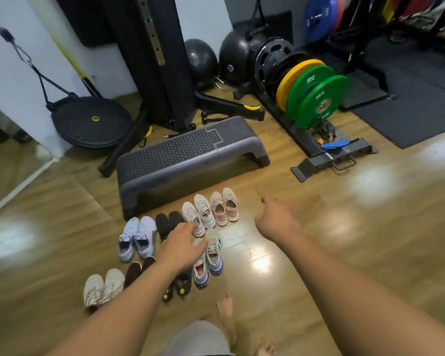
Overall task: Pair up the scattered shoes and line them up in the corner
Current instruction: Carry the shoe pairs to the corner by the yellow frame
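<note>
Currently eight shoe pairs sit on the wood floor (319,227) in two rows, just in front of the grey step platform (190,152).

Back row, L to R: light blue pair (136,237), black pair (168,222), white-grey pair (199,214) and pink pair (224,206). Shoes in each pair are side by side, toes toward the platform.

Front row, L to R: off-white pair (103,286), dark maroon pair (138,269), black pair w/ neon yellow heels (177,287) and white-purple pair (207,260). The forearm partly covers the maroon and neon-heeled pairs.

Left hand (183,245) is palm down w/ fingers stretched out and relaxed, holding nothing. It hovers over the gap between the rows, fingertips at the heel of the white-grey pair. Can't tell if they touch it; the frame is blurry there.

Right hand (275,217) is up over bare floor just right of the pink pair, apart from it. Its fingers are loosely curled w/ nothing in them.

A bare foot (225,307) and grey shorts (198,337) show at the bottom edge. Behind the platform is a rack w/ green plates (316,98) and a yellow plate (293,78), plus two black balls (201,57) by the wall.
</note>
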Demonstrator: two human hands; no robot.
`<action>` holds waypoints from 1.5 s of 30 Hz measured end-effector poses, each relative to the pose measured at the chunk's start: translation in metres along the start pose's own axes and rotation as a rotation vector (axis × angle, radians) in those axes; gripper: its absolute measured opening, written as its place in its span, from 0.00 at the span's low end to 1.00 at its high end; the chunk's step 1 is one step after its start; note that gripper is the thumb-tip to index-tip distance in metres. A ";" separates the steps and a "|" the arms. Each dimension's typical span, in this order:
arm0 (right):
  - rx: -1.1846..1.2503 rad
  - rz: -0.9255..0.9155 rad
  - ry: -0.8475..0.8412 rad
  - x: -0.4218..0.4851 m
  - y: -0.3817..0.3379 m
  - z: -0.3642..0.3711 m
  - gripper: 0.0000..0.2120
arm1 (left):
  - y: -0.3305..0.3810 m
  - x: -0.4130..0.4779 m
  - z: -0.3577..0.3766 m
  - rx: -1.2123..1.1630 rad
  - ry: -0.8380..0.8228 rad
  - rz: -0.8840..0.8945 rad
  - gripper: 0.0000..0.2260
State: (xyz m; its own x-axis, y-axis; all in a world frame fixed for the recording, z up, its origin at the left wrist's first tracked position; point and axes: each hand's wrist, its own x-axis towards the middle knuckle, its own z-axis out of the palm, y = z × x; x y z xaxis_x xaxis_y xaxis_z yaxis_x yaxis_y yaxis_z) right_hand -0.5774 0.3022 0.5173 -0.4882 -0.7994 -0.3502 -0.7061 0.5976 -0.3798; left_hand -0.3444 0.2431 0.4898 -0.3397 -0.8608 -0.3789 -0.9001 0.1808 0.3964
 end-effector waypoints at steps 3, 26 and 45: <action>-0.013 0.024 -0.025 0.040 0.005 -0.006 0.20 | 0.003 0.038 0.012 0.004 -0.031 -0.072 0.22; -0.093 -0.122 -0.465 0.352 -0.019 -0.008 0.19 | 0.053 0.304 -0.001 -0.211 -0.136 -0.378 0.12; -0.177 0.017 -0.813 0.538 0.008 0.135 0.23 | 0.013 0.402 0.102 -0.259 -0.292 -0.700 0.14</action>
State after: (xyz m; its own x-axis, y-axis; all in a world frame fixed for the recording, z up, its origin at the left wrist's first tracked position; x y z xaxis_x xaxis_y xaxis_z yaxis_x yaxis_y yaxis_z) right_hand -0.7765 -0.1147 0.2096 -0.0248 -0.4561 -0.8896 -0.8051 0.5366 -0.2527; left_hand -0.5202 -0.0524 0.2573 0.1905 -0.5679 -0.8008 -0.8510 -0.5022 0.1537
